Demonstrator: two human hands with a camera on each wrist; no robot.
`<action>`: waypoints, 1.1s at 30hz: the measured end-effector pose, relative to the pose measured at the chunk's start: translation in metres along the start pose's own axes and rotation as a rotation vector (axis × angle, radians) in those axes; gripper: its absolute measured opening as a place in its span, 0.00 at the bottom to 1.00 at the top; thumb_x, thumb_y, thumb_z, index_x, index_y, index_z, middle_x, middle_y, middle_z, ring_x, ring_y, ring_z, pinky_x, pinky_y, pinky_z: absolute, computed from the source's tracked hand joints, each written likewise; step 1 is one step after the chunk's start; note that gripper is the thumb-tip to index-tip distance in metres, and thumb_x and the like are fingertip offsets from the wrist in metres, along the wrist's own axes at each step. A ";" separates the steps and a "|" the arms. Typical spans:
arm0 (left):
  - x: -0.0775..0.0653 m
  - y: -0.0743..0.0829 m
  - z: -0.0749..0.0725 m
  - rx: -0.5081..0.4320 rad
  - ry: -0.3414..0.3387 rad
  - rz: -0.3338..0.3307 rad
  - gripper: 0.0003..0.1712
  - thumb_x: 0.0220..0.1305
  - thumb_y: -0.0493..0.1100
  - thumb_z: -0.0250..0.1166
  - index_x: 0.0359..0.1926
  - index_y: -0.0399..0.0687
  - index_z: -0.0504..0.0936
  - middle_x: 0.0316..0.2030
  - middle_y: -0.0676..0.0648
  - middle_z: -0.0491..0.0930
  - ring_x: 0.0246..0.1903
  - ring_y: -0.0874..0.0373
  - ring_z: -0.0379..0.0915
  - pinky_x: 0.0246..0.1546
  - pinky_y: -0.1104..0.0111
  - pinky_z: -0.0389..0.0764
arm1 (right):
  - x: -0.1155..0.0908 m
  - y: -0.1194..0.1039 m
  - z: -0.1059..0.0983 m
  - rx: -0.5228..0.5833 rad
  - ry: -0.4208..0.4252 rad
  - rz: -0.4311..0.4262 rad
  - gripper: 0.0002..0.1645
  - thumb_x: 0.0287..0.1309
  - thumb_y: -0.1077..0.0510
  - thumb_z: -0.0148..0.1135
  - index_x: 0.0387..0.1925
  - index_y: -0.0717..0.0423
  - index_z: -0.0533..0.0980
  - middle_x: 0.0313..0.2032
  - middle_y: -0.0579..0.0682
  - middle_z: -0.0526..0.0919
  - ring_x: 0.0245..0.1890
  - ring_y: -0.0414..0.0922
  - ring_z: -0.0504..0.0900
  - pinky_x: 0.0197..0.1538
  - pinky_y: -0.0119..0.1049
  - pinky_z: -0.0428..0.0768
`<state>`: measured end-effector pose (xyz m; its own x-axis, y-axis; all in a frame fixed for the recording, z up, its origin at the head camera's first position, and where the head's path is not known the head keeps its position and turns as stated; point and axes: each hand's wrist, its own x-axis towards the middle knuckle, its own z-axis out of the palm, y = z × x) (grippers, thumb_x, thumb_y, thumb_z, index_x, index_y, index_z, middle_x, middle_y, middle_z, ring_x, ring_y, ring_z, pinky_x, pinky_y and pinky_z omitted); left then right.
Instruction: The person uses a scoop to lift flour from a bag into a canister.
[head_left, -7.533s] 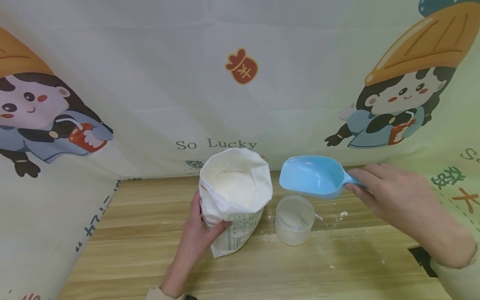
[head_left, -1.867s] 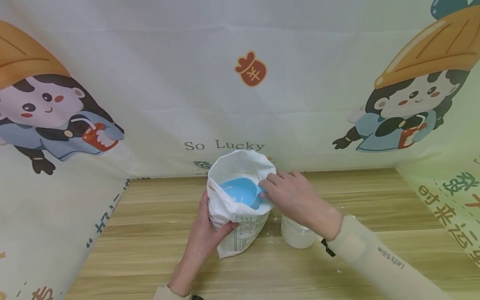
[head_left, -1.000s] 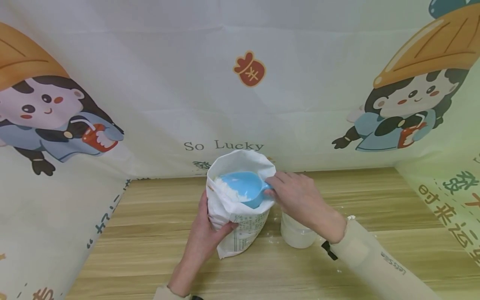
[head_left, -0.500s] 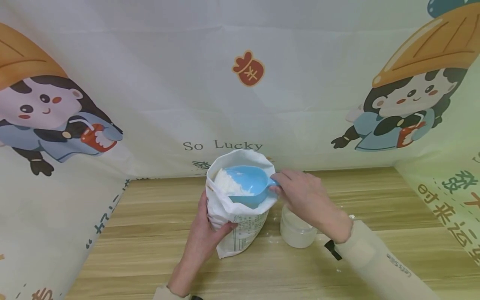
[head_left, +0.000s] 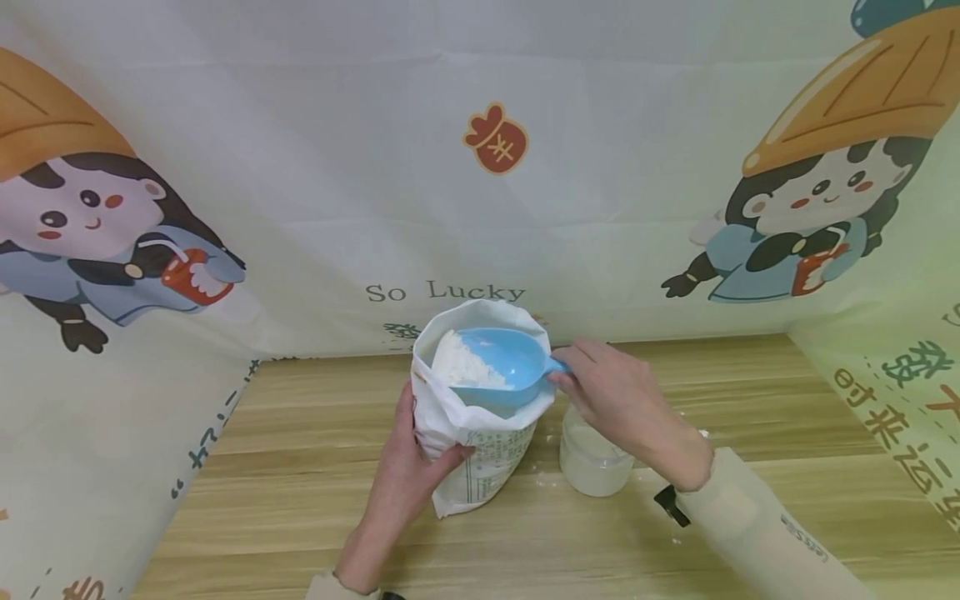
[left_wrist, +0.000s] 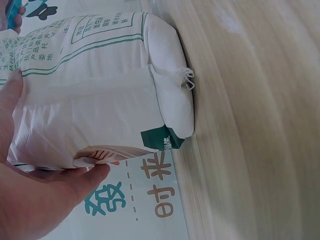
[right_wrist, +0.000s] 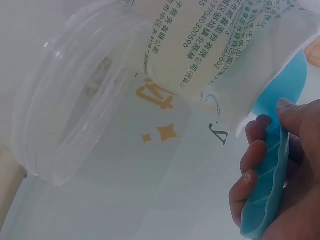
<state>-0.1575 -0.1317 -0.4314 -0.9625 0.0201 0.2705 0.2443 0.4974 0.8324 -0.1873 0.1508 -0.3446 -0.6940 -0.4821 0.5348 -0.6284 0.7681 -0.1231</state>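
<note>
A white cloth-like bag (head_left: 498,462) of white powder that looks like flour stands with its mouth up in the head view. My left hand (head_left: 408,467) grips its left side, thumb across the printed front. In the left wrist view, that hand (left_wrist: 40,200) spreads round the bag (left_wrist: 90,100) near its upper part. My right hand (head_left: 618,396) holds a light blue scoop (head_left: 517,367) at the bag's mouth, the powder (head_left: 467,367) heaped toward its front end. The right wrist view shows fingers curled round the scoop's ribbed handle (right_wrist: 265,190).
A clear round jar (head_left: 594,467) stands lidless right of the bag, partly under my right forearm. Powder specks (head_left: 547,479) dot the wooden table (head_left: 300,467). A printed cloth (head_left: 360,167) hangs behind and at both sides.
The scoop has gone from above the jar down into the bag, then risen to its mouth with powder in it. My left hand keeps its hold on the bag.
</note>
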 end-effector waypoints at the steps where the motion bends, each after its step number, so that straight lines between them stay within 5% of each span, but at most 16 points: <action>1: 0.000 0.000 0.000 0.000 0.002 0.002 0.68 0.52 0.40 0.82 0.83 0.59 0.45 0.71 0.40 0.69 0.64 0.39 0.71 0.63 0.42 0.73 | -0.001 0.001 0.000 0.011 0.001 0.006 0.13 0.69 0.54 0.67 0.49 0.58 0.81 0.40 0.50 0.84 0.35 0.46 0.81 0.32 0.41 0.82; 20: 0.001 -0.002 0.001 -0.001 0.014 0.011 0.68 0.52 0.40 0.83 0.83 0.58 0.46 0.69 0.38 0.70 0.63 0.39 0.72 0.63 0.41 0.73 | -0.009 0.002 -0.005 0.084 0.033 0.050 0.12 0.69 0.56 0.67 0.49 0.58 0.82 0.37 0.49 0.83 0.31 0.43 0.77 0.30 0.36 0.78; 33: 0.000 -0.001 0.001 -0.008 0.018 0.037 0.68 0.51 0.41 0.83 0.83 0.58 0.46 0.68 0.39 0.72 0.61 0.40 0.74 0.59 0.43 0.76 | -0.013 0.003 -0.014 0.093 0.090 0.030 0.11 0.67 0.58 0.69 0.48 0.58 0.82 0.42 0.50 0.86 0.38 0.46 0.83 0.35 0.43 0.83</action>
<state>-0.1584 -0.1319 -0.4327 -0.9505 0.0226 0.3098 0.2807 0.4896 0.8255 -0.1753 0.1651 -0.3399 -0.6815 -0.4166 0.6017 -0.6404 0.7374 -0.2148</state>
